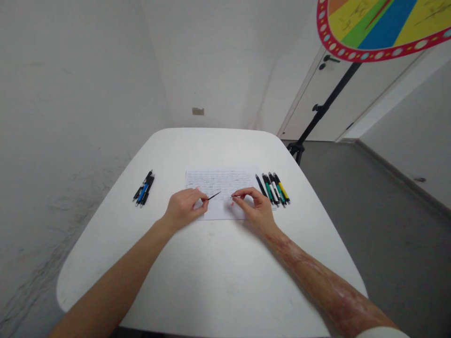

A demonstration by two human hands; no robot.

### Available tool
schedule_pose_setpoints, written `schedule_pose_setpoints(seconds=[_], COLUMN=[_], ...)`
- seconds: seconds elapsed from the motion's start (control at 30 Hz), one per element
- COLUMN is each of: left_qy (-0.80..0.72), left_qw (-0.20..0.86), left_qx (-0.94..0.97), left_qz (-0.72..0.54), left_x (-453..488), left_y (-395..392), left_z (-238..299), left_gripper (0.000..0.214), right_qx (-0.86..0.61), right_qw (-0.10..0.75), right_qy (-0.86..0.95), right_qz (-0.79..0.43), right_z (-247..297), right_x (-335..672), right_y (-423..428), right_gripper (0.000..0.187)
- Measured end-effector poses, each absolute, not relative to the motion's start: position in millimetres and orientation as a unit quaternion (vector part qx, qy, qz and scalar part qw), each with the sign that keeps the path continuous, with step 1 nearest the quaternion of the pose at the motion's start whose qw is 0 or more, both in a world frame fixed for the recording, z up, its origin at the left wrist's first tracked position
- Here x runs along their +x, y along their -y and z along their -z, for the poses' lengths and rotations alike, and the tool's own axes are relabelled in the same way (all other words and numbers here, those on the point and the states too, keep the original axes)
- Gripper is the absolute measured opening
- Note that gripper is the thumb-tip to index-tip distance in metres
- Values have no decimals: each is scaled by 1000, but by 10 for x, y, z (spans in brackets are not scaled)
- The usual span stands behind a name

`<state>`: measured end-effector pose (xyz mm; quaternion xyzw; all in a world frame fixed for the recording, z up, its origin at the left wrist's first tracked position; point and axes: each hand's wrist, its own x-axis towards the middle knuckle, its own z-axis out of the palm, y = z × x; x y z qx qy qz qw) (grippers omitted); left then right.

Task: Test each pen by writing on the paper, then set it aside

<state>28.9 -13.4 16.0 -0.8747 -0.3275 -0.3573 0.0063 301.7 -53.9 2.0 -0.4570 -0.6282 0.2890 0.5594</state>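
Note:
My left hand (188, 206) pinches a thin dark pen refill (214, 195) near one end, its slim tip pointing right and slightly away from me. Opposite it, my right hand (256, 206) has thumb and forefinger together on something too small to make out. Both hands are over a sheet of handwritten paper (221, 179) on the white table. Just right of my right hand lie several pens (276, 189) side by side, with black, green, white and yellow barrels. Farther to the left lies a smaller group of black and blue pens (144, 189).
The white table (211, 272) has rounded corners and stands close to the walls. Beyond its right side, a colourful wheel (380, 28) is mounted on a black stand (319, 110) in front of a door (317, 98).

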Motion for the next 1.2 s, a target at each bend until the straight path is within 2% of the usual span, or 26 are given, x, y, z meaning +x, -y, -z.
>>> schedule_pose_setpoints(seconds=[0.23,0.73,1.2], left_qy=[266,274,273], left_qw=[35,27,31], left_qx=[-891,-906,-904], left_qz=[367,322,327], left_x=[373,371,377], left_y=[202,202,209], left_z=[-163,-172,-172], left_gripper=[11,12,12], right_qx=[-450,-437,-440], right_qw=[556,533,552], right_qy=[621,658,641], right_qz=[-320,-303,-300], right_z=[-27,-80,-60], right_x=[3010,3005,3017], right_y=[539,560,557], right_gripper=[9,8,9])
